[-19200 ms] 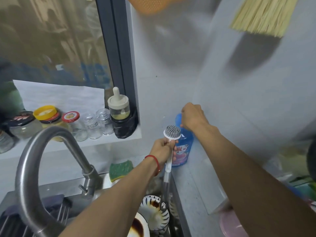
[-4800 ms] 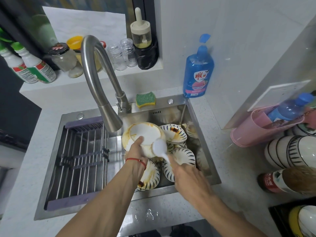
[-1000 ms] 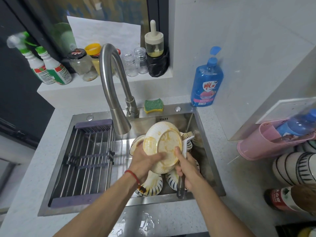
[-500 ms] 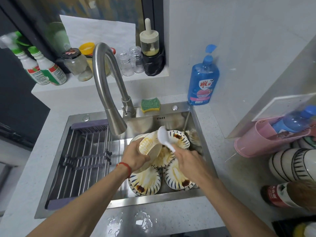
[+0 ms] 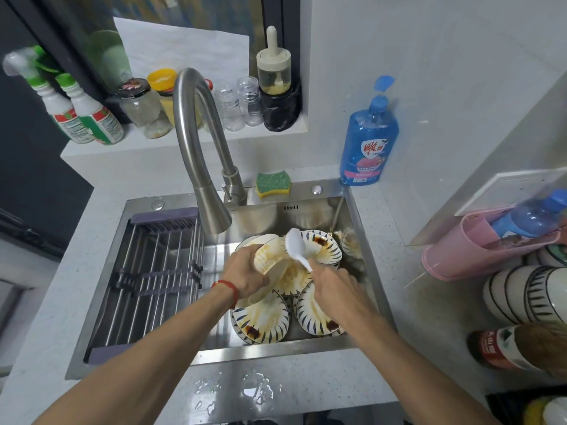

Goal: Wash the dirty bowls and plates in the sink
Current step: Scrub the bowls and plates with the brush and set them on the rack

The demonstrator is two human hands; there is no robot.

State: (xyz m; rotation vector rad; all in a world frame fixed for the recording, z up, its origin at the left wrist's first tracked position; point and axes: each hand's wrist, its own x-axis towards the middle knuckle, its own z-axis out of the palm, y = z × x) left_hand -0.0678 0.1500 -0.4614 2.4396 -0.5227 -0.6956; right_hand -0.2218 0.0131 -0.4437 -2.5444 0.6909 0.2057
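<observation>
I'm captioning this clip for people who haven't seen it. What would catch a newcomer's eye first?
The two hands over the steel sink: the left hand grips a stained white bowl, and the right hand holds a white-headed dish brush against it. Beneath them lie blue-striped plates smeared with sauce. The curved steel tap arches above, and a blue bottle of dish soap stands at the sink's back right corner.

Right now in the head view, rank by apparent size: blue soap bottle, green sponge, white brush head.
1. blue soap bottle
2. green sponge
3. white brush head, close to the sponge, so unsure
</observation>
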